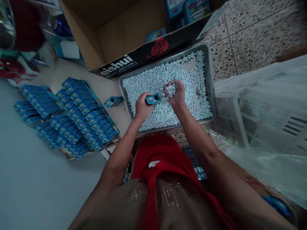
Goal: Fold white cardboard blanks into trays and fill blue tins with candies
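Observation:
A metal tray (210,80) holds a layer of small pale blue and white pieces (153,78). Over its left half, my left hand (142,107) grips a small blue box (150,100), whose dark round opening faces up and to the right. My right hand (177,92) is cupped around a heap of the pale pieces (171,90), just right of the box and apart from it. Left of the tray, another small blue box (113,101) with a round opening lies on the light tabletop (96,81).
Rows of blue boxes (82,110) stand at the left. An open cardboard box (120,38) with blue packages (196,11) borders the tray's far side. White plastic crates (271,105) stand at the right, above speckled floor tiles (254,41).

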{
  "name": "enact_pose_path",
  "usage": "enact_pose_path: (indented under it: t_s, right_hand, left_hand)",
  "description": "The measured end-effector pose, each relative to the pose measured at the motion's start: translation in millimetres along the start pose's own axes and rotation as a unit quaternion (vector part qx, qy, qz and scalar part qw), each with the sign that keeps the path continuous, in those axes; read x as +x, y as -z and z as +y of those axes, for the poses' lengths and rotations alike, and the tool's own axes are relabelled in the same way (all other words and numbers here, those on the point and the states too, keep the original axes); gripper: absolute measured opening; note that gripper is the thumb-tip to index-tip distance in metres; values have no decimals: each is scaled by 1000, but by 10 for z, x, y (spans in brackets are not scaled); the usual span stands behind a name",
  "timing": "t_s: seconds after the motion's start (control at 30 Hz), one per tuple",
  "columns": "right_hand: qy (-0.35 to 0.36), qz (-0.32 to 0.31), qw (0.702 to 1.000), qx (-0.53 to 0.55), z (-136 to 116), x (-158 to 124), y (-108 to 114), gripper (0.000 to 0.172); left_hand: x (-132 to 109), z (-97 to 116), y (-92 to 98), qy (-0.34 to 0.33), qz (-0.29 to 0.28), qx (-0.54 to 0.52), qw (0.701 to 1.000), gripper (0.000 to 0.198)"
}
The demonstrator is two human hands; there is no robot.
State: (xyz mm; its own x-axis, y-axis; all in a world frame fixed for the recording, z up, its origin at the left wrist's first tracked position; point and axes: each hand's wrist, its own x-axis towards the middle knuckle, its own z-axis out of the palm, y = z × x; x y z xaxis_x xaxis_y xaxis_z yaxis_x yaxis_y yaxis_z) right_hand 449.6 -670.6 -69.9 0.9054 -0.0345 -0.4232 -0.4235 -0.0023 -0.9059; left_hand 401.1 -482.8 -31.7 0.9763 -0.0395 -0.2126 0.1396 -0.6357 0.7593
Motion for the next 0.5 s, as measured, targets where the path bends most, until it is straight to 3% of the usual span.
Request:
enact_pose_path:
  t_s: [0.1, 0.27, 0.5]
  right_hand:
    - [-10, -3, 995, 97, -315, -155, -21, 67]
    - [52, -33, 960, 272, -760, -377, -161, 56]
    - [96, -18, 929, 357, -944, -452, -190, 54]
  left_hand:
    - [-69, 118, 80, -11, 9, -3, 1000, 47]
    - [-45, 277, 137, -44, 28, -8, 999, 47]
    - [40, 338, 110, -74, 27, -45, 996, 48]
